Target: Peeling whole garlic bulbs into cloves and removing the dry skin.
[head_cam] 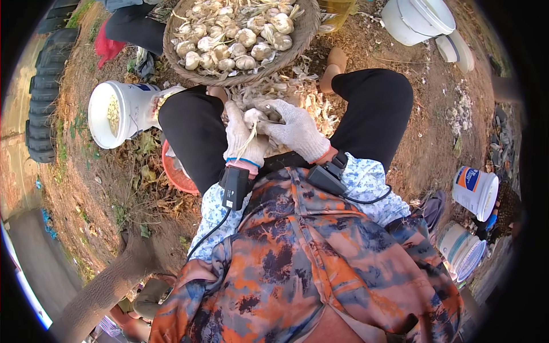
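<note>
Both my hands wear whitish knitted gloves and meet between my knees around one garlic bulb (254, 118). My left hand (242, 133) cups the bulb from the left, its dry stalk hanging down over the palm. From the right, my right hand (296, 126) presses its fingers to the same bulb. A round woven basket (313, 25) heaped with whole garlic bulbs (245, 37) stands just beyond the hands. Loose papery garlic skins (300, 94) lie on the ground below the hands and the basket.
A white bucket (124, 113) holding peeled cloves lies tilted at left, near a red plastic basket (173, 171). White buckets (418, 21) stand at upper right and lower right (474, 193). Another person's dark-trousered leg (137, 30) is at upper left; a tree trunk (103, 291) rises at lower left.
</note>
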A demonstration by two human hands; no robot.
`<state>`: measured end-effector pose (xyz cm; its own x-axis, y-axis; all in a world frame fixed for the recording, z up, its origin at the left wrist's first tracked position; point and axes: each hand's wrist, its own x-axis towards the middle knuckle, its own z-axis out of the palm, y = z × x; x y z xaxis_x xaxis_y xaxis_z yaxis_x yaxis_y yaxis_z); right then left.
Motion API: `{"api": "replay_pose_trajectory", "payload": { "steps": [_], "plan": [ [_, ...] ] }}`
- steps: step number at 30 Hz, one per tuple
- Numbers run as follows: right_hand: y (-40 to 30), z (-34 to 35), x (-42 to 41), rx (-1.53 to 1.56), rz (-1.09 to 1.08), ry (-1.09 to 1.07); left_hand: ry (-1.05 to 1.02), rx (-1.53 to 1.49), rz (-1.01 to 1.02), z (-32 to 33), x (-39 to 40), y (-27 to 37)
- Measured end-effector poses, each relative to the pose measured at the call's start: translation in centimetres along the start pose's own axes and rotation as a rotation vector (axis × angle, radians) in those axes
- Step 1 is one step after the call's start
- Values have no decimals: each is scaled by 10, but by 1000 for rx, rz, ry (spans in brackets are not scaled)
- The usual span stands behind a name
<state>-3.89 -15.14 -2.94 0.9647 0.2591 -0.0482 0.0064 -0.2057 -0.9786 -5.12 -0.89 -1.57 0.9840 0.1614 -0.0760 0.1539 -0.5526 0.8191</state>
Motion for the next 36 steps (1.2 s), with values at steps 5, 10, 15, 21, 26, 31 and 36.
{"api": "replay_pose_trajectory", "payload": {
  "steps": [5, 10, 15, 21, 26, 31, 36],
  "plan": [
    [-3, -6, 1, -328, -40, -96, 12, -946, -398, -3, 5, 4],
    [-11, -8, -12, -489, -102, -113, 52, -924, -583, 5, 17, -9],
    [-4, -5, -9, -816, -187, -181, 42, -646, -435, 15, 19, -33],
    [-18, -7, -10, -699, -266, -74, -29, -617, -479, -8, 15, 2],
    [44, -43, 15, -659, -39, 130, -228, -732, -723, -9, 12, -7],
    [24, -16, -2, -508, -125, -45, -197, -859, -599, -10, 19, -19],
    [5, -5, -3, -500, -164, -101, -322, -1065, -581, -11, 14, -29]
  ]
}}
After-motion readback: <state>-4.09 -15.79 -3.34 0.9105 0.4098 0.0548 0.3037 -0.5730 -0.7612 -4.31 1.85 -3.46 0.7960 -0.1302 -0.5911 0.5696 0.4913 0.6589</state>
